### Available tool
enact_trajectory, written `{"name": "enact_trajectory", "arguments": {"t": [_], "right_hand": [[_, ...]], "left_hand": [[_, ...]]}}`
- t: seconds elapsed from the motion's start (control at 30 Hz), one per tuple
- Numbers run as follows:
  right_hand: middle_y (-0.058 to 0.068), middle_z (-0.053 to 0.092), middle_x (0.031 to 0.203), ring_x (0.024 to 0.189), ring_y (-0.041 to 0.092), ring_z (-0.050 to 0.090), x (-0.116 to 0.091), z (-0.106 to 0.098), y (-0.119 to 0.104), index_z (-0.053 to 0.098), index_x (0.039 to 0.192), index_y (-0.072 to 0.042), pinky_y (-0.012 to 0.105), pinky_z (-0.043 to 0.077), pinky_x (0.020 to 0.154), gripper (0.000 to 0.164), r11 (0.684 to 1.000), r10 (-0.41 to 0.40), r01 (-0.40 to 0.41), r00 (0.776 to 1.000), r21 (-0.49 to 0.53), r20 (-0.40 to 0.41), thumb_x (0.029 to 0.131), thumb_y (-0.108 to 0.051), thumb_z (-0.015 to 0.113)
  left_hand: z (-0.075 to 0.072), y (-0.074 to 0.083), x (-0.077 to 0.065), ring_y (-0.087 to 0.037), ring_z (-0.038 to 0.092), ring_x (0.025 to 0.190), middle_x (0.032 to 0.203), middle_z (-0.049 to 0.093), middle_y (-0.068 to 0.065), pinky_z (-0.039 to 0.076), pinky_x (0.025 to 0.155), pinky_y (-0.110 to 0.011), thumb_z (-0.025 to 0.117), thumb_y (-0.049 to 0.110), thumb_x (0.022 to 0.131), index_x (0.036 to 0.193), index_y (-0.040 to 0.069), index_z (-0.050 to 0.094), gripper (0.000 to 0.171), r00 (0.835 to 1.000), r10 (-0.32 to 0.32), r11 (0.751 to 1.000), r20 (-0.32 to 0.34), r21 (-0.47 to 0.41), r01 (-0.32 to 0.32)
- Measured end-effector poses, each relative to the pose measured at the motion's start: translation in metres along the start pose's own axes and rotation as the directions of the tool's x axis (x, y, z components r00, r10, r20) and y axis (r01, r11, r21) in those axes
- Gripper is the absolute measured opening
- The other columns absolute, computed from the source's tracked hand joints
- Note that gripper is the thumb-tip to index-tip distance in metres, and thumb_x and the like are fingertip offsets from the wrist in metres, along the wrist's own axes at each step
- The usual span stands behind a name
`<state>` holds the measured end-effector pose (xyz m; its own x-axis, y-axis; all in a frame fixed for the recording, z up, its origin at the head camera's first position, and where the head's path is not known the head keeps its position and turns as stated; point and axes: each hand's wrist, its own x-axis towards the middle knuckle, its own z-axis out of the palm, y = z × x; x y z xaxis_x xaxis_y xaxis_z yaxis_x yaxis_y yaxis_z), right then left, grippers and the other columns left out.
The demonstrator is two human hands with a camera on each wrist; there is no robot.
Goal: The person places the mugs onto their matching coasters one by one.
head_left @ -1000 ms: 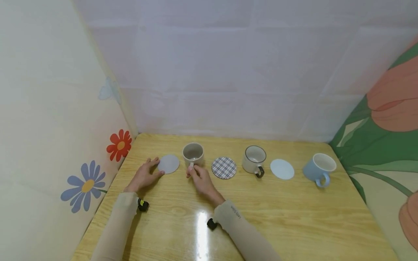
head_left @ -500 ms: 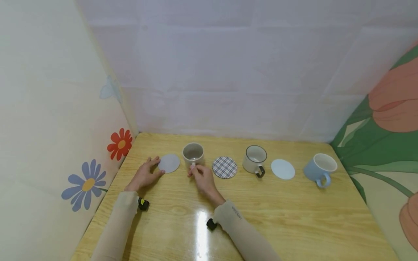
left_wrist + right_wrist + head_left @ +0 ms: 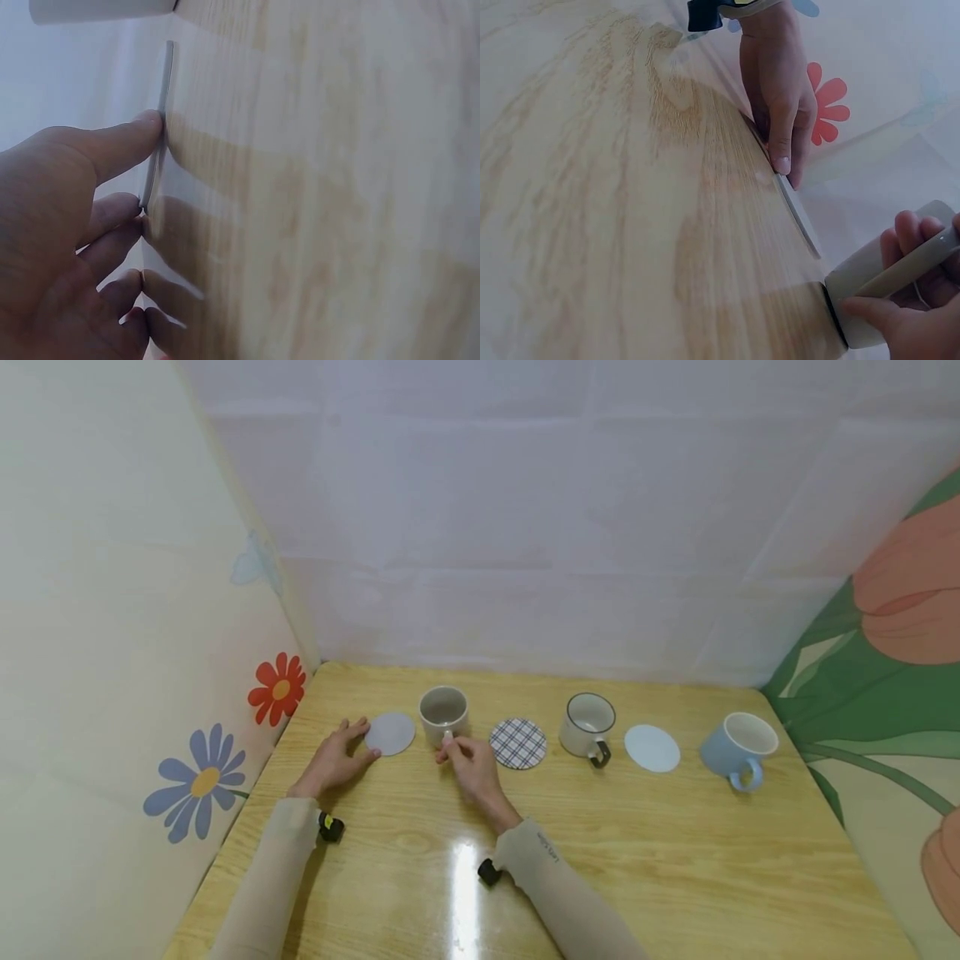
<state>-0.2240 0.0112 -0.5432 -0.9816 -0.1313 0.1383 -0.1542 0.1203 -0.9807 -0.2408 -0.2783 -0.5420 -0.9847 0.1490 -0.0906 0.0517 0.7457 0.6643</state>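
Observation:
My left hand (image 3: 335, 762) rests on the table at the near left of a round grey coaster (image 3: 390, 734). In the left wrist view its thumb and index finger touch the edge of the coaster (image 3: 156, 169), with the other fingertips down on the wood. Just right of that coaster stands a pale grey mug (image 3: 443, 710), upright, its handle towards me. My right hand (image 3: 474, 770) pinches the mug's handle (image 3: 907, 264) between thumb and fingers. In the right wrist view the mug's base is at the table surface and the coaster lies flat nearby.
A plaid coaster (image 3: 518, 744), a white mug with a dark rim and handle (image 3: 581, 731), a pale blue coaster (image 3: 652, 748) and a blue mug (image 3: 725, 753) continue the row to the right. Cloth-covered walls close off the back and sides of the wooden table (image 3: 675, 860).
The pale grey mug has turned slightly, its handle swinging a little to the right with my right hand, and its body sits slightly closer to the grey coaster. My left hand stays put.

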Motion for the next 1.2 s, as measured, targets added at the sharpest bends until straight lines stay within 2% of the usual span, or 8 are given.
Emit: {"name": "enact_trajectory", "arguments": {"t": [0.1,0.2,0.27,0.4,0.47,0.73,0.97,1.2], "right_hand": [[0.029,0.077,0.091,0.100,0.045,0.076,-0.003,-0.004,-0.012,0.074,0.089,0.013,0.023,0.053,0.092,0.031,1.000,0.001,-0.001,1.000,0.004,0.031,0.107,-0.007,0.060],[0.028,0.077,0.088,0.097,0.040,0.077,-0.008,-0.006,-0.023,0.074,0.087,0.012,0.022,0.050,0.087,0.030,1.000,-0.025,0.025,0.999,0.015,0.020,0.105,-0.007,0.062],[0.024,0.078,0.086,0.094,0.033,0.077,-0.008,-0.005,-0.023,0.076,0.085,0.009,0.022,0.049,0.085,0.030,0.999,-0.040,0.040,0.999,0.009,0.003,0.105,-0.010,0.063],[0.015,0.081,0.087,0.091,0.016,0.070,-0.001,-0.001,-0.001,0.079,0.084,0.001,0.024,0.047,0.083,0.032,0.999,-0.034,0.034,0.999,-0.024,-0.007,0.106,-0.018,0.064],[0.014,0.081,0.088,0.090,0.015,0.068,-0.001,-0.001,-0.003,0.079,0.084,0.000,0.026,0.047,0.083,0.033,0.999,-0.033,0.033,0.999,-0.029,-0.007,0.105,-0.019,0.064],[0.014,0.081,0.087,0.090,0.023,0.073,-0.002,0.000,-0.009,0.080,0.085,-0.001,0.024,0.048,0.080,0.032,0.998,-0.051,0.050,0.998,-0.040,-0.024,0.105,-0.020,0.064],[0.017,0.081,0.088,0.095,0.029,0.074,-0.001,0.003,-0.011,0.080,0.086,0.000,0.024,0.048,0.085,0.028,0.999,-0.042,0.042,0.999,0.001,-0.033,0.105,-0.015,0.066],[0.025,0.079,0.089,0.093,0.034,0.073,-0.001,0.005,-0.024,0.078,0.087,0.008,0.021,0.046,0.079,0.029,0.999,-0.046,0.046,0.998,-0.003,-0.034,0.106,-0.007,0.063]], "left_hand": [[-0.001,0.001,0.000,-0.049,0.010,0.164,0.174,0.030,-0.017,0.013,0.130,-0.070,0.071,0.030,0.105,0.161,-0.001,0.042,0.071,1.000,-0.004,1.000,0.004,-0.001,0.004],[-0.001,0.001,0.000,-0.048,0.009,0.164,0.174,0.029,-0.017,0.014,0.130,-0.070,0.071,0.030,0.105,0.162,-0.001,0.041,0.071,1.000,-0.005,1.000,0.009,0.001,0.005],[-0.002,0.002,0.000,-0.048,0.009,0.164,0.175,0.029,-0.016,0.014,0.130,-0.070,0.071,0.031,0.105,0.162,-0.001,0.041,0.072,1.000,-0.006,1.000,0.009,-0.001,0.006],[-0.002,0.001,0.000,-0.048,0.009,0.164,0.175,0.029,-0.016,0.014,0.130,-0.070,0.071,0.031,0.105,0.162,-0.001,0.041,0.072,1.000,-0.004,1.000,0.013,-0.003,0.004],[-0.001,0.001,0.001,-0.048,0.009,0.164,0.174,0.029,-0.017,0.014,0.130,-0.070,0.071,0.032,0.105,0.162,-0.001,0.041,0.072,1.000,-0.005,1.000,0.017,-0.001,0.005],[-0.002,0.001,0.000,-0.050,0.010,0.163,0.174,0.030,-0.018,0.014,0.129,-0.071,0.071,0.031,0.105,0.161,-0.001,0.042,0.071,1.000,-0.001,1.000,0.014,0.004,0.001],[-0.003,0.003,-0.002,-0.050,0.010,0.163,0.174,0.029,-0.018,0.014,0.129,-0.071,0.071,0.030,0.105,0.161,-0.001,0.042,0.070,1.000,-0.010,1.000,0.012,0.002,0.010],[-0.003,0.004,-0.002,-0.050,0.010,0.163,0.174,0.030,-0.018,0.013,0.130,-0.070,0.071,0.027,0.105,0.161,-0.001,0.041,0.069,1.000,-0.004,1.000,0.009,0.009,0.004]]}}
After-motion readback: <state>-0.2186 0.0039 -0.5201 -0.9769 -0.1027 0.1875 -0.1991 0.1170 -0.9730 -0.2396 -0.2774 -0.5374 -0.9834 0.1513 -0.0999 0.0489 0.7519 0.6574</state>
